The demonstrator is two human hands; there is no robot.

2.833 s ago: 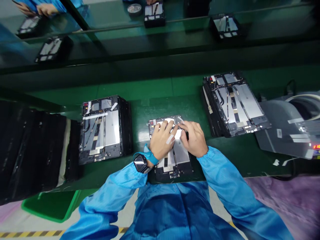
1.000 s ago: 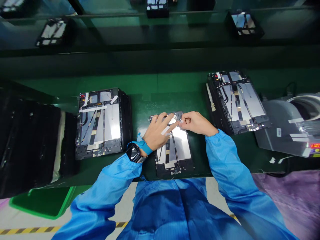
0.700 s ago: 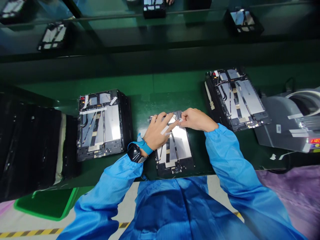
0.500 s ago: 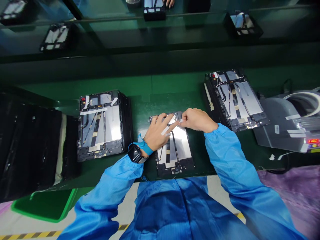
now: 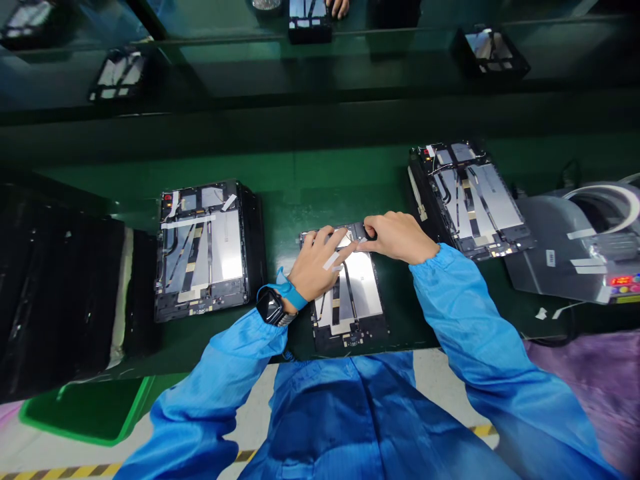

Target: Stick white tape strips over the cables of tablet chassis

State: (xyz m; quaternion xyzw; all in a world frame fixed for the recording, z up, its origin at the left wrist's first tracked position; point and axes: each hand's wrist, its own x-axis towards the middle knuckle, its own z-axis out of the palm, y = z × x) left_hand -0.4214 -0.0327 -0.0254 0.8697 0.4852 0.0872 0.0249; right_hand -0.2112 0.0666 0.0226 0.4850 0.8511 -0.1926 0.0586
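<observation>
Blue sleeves [image 5: 215, 393] come in from the near side, with a green bin [image 5: 135, 411] below the tabletop [image 5: 290, 207] to the left. An opened tablet [image 5: 367, 287] lies flat near the front edge of the tabletop, its inner parts facing up. The left hand [image 5: 317, 263], a watch [image 5: 270, 305] at its wrist, rests across the tablet's upper part with fingers spread, gripping nothing; white strips [image 5: 331, 261] cling to its back. The right hand [image 5: 400, 237] is bent at the tablet's upper right, fingertips by a small white piece; whether its grip is closed on that, I cannot tell. To the left stands a stack of opened tablets [image 5: 200, 253], to the right another stack [image 5: 485, 197], just beside a grey machine [image 5: 535, 263]. Farther off are more tablets [image 5: 119, 73] and another person's hand [image 5: 340, 7].
</observation>
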